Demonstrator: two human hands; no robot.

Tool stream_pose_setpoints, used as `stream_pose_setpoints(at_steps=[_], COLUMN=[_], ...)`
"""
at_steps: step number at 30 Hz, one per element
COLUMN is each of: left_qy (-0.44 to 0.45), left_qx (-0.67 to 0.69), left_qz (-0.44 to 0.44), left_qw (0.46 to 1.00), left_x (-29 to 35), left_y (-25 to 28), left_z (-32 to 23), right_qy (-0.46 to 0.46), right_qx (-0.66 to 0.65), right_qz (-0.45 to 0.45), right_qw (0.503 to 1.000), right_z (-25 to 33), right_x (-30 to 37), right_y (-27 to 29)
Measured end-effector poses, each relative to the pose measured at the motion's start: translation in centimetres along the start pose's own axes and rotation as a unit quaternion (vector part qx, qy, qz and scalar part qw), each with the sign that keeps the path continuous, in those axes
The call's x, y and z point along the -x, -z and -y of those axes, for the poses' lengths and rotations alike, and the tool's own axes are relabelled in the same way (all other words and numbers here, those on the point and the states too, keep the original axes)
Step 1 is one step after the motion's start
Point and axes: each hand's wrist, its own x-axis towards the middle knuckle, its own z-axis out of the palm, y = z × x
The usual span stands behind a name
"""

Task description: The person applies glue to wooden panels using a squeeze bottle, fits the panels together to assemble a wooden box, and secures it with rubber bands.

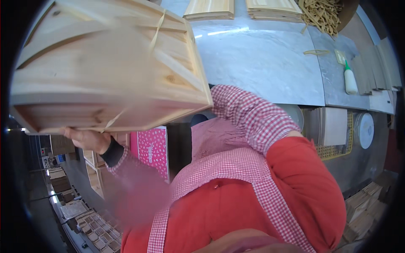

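A large pale wooden box [177,95] with slanted slats fills the upper left, tilted and lifted off the table. A thin tan rubber band [157,31] runs across its face and down over its lower side. My left hand [90,140] grips the box's lower edge near the left corner, its fingers partly hidden against the wood. My right forearm, in a red-checked sleeve, reaches up to the box's right edge. The right hand itself is out of sight behind the box. A blurred patch covers the middle of the box face.
On the grey table [261,63], stacked wooden panels [209,10] lie at the back. Nearby are heaped rubber bands [322,17], a loose band [315,52] and a white green-tipped bottle [350,81]. Below stand a yellow basket [335,152] and a pink patterned box [152,149].
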Motion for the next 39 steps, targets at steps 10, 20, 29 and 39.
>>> stream_pose_setpoints(at_steps=[10, 20, 29, 39], left_qy=[-0.048, -0.115, -0.079, -0.085], left_qx=[-0.002, -0.061, -0.018, 0.066], left_qz=[-0.001, 0.041, 0.019, 0.131], left_qw=[0.999, 0.991, 0.997, 0.986], left_x=[1.1, 2.2, 6.0, 13.3], left_y=[1.0, 0.7, -0.5, -8.0], left_z=[1.4, 5.4, 6.1, 12.3], right_qy=[0.019, 0.119, 0.129, -0.146], right_qx=[0.623, 0.489, 0.448, 0.78], right_qz=[0.116, 0.131, 0.182, -0.012], right_qw=[0.773, 0.854, 0.866, 0.608], right_z=[3.8, 9.4, 19.1, 19.2], right_x=[-7.5, 0.1, 6.5, 6.7], right_y=[23.5, 14.6, 27.8, 46.7])
